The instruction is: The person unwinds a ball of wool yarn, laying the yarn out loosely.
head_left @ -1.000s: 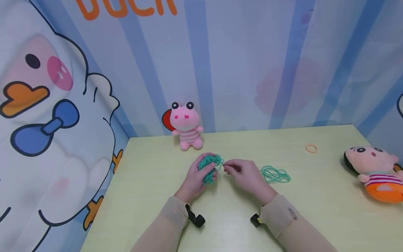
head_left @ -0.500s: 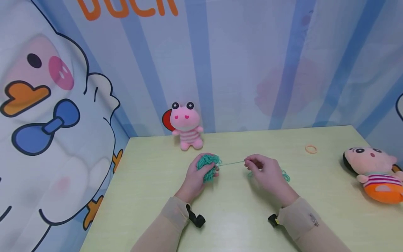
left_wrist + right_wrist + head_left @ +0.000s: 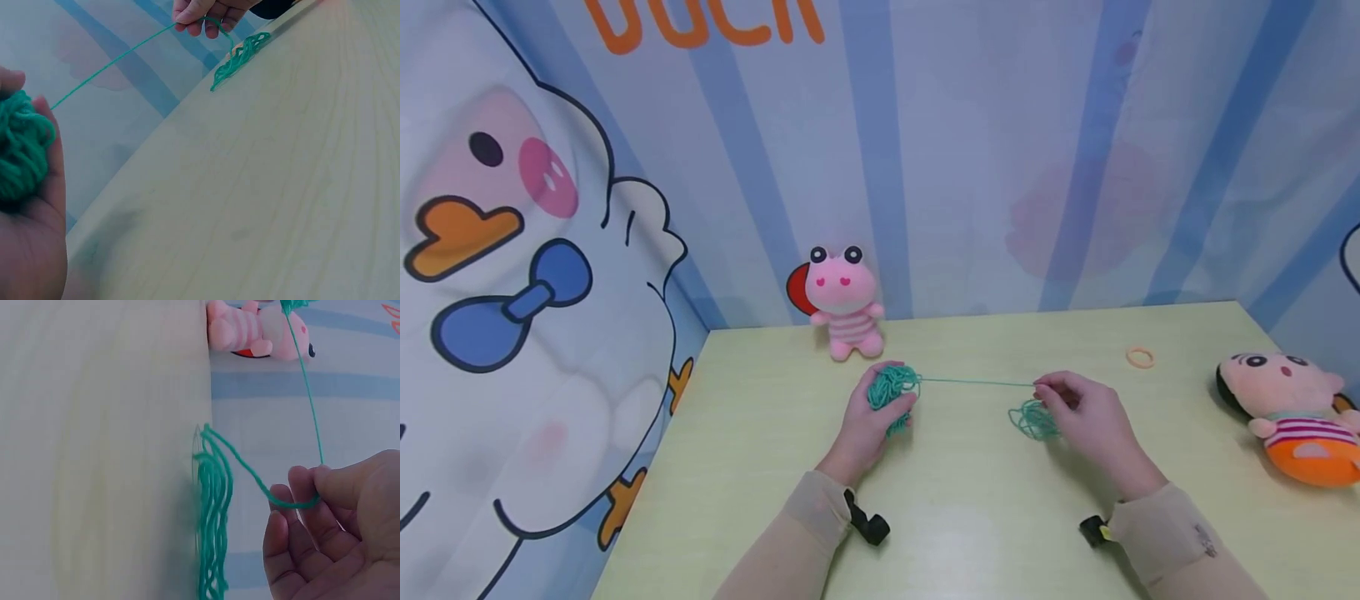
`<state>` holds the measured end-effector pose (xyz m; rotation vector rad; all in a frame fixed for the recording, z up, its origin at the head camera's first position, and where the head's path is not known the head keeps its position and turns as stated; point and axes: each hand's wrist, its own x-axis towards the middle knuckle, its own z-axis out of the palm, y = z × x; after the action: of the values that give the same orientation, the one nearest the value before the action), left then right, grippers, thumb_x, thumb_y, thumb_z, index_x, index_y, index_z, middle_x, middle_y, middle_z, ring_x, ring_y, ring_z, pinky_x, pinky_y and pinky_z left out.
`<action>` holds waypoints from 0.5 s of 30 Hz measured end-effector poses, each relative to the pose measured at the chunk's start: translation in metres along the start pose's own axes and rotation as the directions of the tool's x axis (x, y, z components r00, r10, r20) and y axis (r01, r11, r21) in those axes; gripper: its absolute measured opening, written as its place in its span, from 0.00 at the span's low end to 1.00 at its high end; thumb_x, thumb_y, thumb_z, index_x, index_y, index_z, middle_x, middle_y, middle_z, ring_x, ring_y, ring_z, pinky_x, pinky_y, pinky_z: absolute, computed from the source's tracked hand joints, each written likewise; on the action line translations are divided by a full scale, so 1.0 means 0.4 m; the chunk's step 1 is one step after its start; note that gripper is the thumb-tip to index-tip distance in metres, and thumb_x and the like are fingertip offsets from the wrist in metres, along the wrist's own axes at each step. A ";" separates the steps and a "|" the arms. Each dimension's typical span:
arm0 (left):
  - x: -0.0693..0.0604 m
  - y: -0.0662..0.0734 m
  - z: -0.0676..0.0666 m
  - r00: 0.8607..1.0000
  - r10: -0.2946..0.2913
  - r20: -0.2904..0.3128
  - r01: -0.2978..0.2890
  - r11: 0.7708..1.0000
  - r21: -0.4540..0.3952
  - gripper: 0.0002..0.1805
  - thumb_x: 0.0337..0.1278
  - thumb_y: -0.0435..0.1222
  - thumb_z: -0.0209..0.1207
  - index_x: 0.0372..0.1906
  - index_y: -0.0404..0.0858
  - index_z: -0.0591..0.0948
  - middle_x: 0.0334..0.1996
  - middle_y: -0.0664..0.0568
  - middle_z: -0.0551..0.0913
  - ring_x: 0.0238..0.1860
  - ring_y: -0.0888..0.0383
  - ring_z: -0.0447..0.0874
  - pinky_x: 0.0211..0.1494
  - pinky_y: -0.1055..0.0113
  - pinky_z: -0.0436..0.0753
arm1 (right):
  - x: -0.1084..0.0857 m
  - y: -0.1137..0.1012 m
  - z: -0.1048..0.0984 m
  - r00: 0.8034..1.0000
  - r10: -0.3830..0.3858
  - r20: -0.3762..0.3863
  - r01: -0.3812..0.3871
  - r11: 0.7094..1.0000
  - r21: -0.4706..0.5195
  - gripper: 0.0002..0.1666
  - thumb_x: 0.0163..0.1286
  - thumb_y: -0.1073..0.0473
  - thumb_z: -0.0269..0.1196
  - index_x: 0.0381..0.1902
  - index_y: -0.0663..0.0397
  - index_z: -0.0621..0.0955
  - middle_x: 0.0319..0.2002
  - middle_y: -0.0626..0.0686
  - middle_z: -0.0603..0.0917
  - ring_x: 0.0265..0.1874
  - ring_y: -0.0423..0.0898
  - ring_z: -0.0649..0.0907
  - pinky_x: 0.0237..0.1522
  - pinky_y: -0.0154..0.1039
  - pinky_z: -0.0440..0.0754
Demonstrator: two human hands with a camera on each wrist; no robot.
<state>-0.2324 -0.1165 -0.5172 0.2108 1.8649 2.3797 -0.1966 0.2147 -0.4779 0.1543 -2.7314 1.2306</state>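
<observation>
The left hand (image 3: 861,427) holds the green yarn bundle (image 3: 891,390); the right hand (image 3: 1092,418) pinches its strand (image 3: 977,382). It looks soft and light, so cup its fat middle gently.

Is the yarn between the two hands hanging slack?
No, the green strand runs straight from the bundle in the left hand to the right hand, which pinches it.

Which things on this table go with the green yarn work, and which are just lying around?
Part of the work:
bundle of green yarn, gripped in the left hand
thin green strand, pinched by the right hand
loose loops of green yarn, joined to that strand

Apparently just lying around:
pink plush toy with striped body
plush doll with orange lower body
small peach ring
</observation>
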 end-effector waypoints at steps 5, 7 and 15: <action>-0.001 -0.002 0.000 0.998 0.042 -0.036 -0.042 0.999 -0.007 0.16 0.75 0.26 0.61 0.63 0.35 0.78 0.48 0.52 0.89 0.39 0.57 0.89 0.43 0.65 0.93 | -0.006 0.035 -0.028 0.999 0.011 -0.035 -0.012 1.000 -0.023 0.17 0.85 0.53 0.63 0.59 0.59 0.87 0.47 0.59 0.94 0.44 0.48 0.89 0.42 0.26 0.83; -0.003 0.001 0.000 0.997 0.051 -0.057 -0.051 0.999 -0.012 0.13 0.77 0.26 0.59 0.60 0.36 0.78 0.46 0.52 0.89 0.41 0.57 0.91 0.45 0.63 0.95 | -0.008 0.048 -0.038 0.999 0.017 -0.049 -0.019 0.999 -0.039 0.17 0.86 0.53 0.63 0.59 0.59 0.87 0.47 0.59 0.94 0.42 0.46 0.88 0.40 0.27 0.82; -0.005 0.011 0.001 0.992 0.067 -0.104 -0.072 0.996 -0.048 0.10 0.79 0.28 0.55 0.58 0.39 0.77 0.47 0.52 0.86 0.46 0.57 0.90 0.47 0.61 0.95 | -0.017 0.099 -0.071 0.994 0.086 -0.068 -0.094 0.986 -0.136 0.19 0.86 0.51 0.61 0.58 0.60 0.87 0.49 0.62 0.93 0.45 0.56 0.88 0.47 0.46 0.83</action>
<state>-0.2305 -0.1176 -0.5130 0.1548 1.8655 2.5271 -0.1934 0.2624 -0.4896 -0.0223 -2.7854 1.0421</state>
